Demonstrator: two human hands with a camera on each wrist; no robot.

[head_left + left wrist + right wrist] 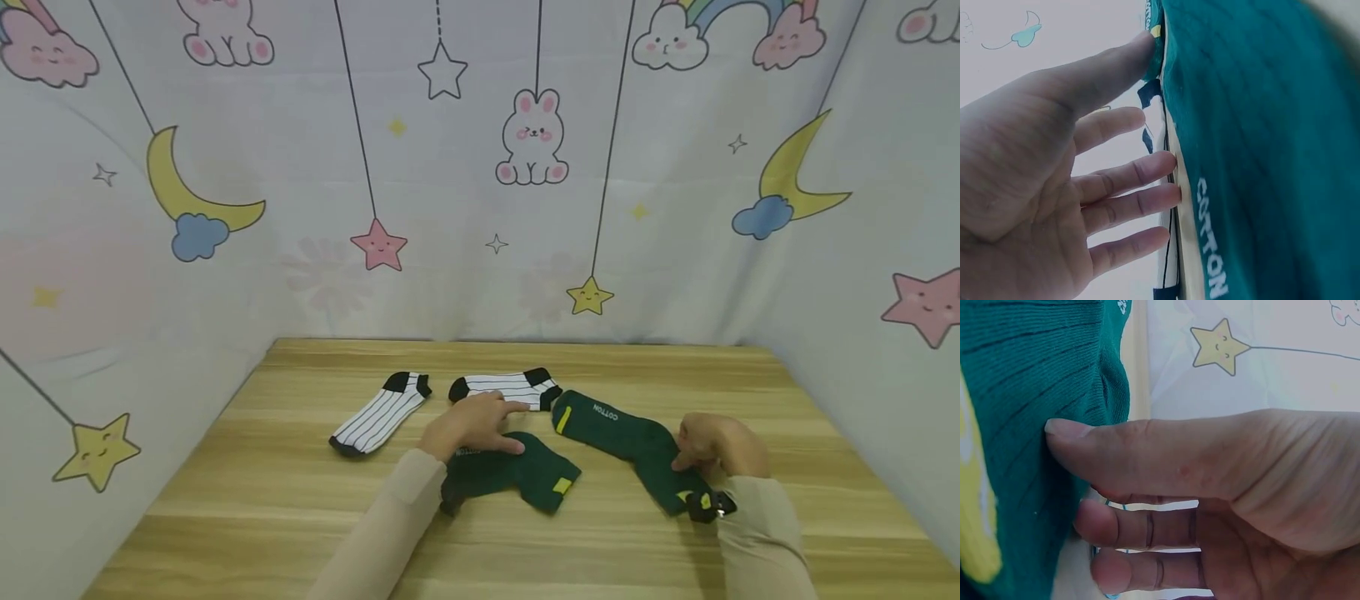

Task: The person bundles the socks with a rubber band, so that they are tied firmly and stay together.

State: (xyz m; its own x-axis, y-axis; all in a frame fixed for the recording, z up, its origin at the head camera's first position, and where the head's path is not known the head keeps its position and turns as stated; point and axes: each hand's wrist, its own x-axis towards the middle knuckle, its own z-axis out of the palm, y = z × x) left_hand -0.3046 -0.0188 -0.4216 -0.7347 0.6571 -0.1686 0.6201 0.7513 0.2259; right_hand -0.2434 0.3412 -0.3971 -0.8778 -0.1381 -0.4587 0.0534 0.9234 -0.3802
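Observation:
Two dark green socks with yellow patches and white COTTON lettering lie on the table. My left hand [476,425] is over the near green sock [536,471], its fingers extended. In the left wrist view the same hand [1072,169] shows spread fingers beside the large green cloth [1254,137], gripping nothing. At the other green sock [618,433], on the right, my right hand [720,442] pinches the edge near the foot. The right wrist view shows the thumb of this hand [1166,462] on the ribbed green fabric [1035,406]; its index finger is mostly hidden.
A white striped sock [382,417] with black toe and heel lies at the left of the wooden table [247,517]. Its like, another striped sock [498,386], is behind my left hand. A printed cloth backdrop [465,183] encloses the table's back and sides.

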